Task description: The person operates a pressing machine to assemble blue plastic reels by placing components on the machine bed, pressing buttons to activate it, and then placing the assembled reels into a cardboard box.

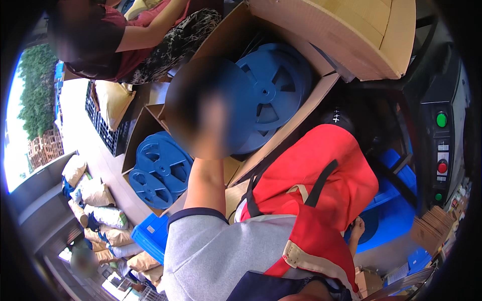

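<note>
Head view: 1 large round blue reel [264, 92], seated in an open carton [291, 129], located just right of the left hand [215, 114]; no long axis is presented. The left hand is blurred, its closure cannot be told; nearer of the 2. Right hand [357, 230]: placed well apart, lower right, at a dark disc [370, 223] seen against a blue bin [396, 218]; grip likewise cannot be told.

Way in from above, crowded around the rim
A hand could pass down through the open top of the large carton [296, 116] onto the right part of the blue reels [273, 83]; the blurred left hand [216, 118] bars their left. A cardboard panel [341, 37] stands by the right corner, the red apron [321, 170] lines the near-right edge.
</note>
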A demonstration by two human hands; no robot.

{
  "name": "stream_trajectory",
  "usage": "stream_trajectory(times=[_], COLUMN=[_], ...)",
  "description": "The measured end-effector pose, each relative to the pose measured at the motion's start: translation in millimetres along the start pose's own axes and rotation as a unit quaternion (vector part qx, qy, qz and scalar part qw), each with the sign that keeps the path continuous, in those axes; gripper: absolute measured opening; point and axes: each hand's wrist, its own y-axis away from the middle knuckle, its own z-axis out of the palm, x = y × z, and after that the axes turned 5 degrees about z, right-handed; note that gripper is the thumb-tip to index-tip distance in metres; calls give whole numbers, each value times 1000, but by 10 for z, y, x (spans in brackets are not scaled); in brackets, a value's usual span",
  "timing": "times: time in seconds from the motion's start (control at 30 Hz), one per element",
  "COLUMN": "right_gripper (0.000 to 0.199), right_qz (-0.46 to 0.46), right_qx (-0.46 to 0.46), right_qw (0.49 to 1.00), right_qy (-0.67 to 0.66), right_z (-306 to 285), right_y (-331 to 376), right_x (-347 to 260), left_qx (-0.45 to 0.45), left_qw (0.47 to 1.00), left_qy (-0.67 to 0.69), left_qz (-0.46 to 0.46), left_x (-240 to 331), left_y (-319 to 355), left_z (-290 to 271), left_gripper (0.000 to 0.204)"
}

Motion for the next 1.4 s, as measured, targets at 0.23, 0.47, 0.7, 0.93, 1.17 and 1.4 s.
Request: stream_trajectory(times=[0.23,0.47,0.7,0.93,1.17,1.4], right_gripper=[23,28,25,21,98,119], right_qz=[-69,-120,-261,-612,-647,-550], right_qx=[18,46,14,-18,51,-14], right_qw=[997,989,963,786,689,802], right_qy=[26,79,72,82,323,233], right_z=[-25,-7,810,1697,1682,1309], right_y=[255,306,650,2040,2873,2142], right_x=[-182,-749,-1960,-3385,-3752,-3137], left_qx=[-51,-136,-23,96,-58,-222], left_qw=[940,865,840,691,681,681], left_qy=[108,337,448,658,694,679], left_qz=[-321,-347,-306,-284,-224,-161], left_x=[-231,-47,508,1183,2361,3033], left_y=[-344,-545,-314,197,624,746], left_z=[805,879,-358,-1993,-2065,-1724], left_gripper=[51,68,44,39,42,43])
